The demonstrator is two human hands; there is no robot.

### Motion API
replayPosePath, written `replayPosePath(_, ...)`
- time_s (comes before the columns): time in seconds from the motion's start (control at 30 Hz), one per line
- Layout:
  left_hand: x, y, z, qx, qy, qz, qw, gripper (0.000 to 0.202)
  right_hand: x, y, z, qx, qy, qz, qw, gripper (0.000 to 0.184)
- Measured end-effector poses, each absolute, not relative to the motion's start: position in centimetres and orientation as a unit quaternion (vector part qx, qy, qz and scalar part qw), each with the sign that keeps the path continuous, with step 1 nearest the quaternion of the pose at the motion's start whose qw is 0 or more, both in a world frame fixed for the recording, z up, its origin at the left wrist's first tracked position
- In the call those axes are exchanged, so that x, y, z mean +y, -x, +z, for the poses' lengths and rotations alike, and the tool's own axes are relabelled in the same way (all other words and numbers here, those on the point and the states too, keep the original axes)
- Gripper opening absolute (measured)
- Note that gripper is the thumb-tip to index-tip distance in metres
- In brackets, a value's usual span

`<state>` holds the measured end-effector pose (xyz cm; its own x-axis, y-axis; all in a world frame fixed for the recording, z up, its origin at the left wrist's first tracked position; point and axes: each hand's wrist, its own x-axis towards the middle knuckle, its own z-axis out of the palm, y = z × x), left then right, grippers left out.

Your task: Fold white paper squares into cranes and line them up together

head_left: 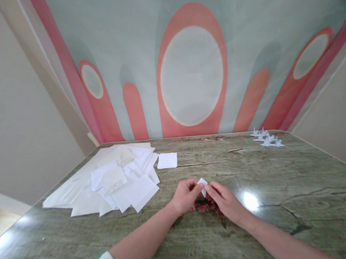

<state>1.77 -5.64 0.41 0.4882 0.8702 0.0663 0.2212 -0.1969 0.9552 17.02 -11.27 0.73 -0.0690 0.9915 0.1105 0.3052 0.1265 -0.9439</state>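
Observation:
Between my two hands is a small piece of folded white paper, its shape a narrow diamond with a point at the top and another at the bottom. My left hand pinches its left side with thumb and forefinger. On the opposite side, my right hand grips the paper the same way, fingers curled. Both hands are just above the wood-patterned tabletop, near its middle. Beyond them, a small stack of square white paper lies flat.
A large spread of loose white sheets covers the table's left side, some with faint writing. Several small folded paper figures stand at the far right. A wall with red and grey shapes rises behind the table's back edge.

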Motion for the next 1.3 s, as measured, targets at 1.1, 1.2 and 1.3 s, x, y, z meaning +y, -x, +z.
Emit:
replayPosePath(1.1, -6.4, -1.8, 1.6, 0.332, -0.755, 0.273, 0.496, 0.035, -10.7, -17.3, 0.1, -0.545, 0.499, 0.392, 0.548, 0.022)
replayPosePath(1.2, -6.2, -1.9, 1.4, 0.35, -0.742, 0.287, 0.495, 0.039, -10.7, -17.4, 0.3, -0.558, 0.502, 0.395, 0.53, 0.023)
replayPosePath(1.3, -6.1, -1.9, 1.2, 0.355, -0.737, 0.296, 0.492, 0.039, -10.8, -17.3, 0.4, -0.559, 0.499, 0.409, 0.521, 0.024)
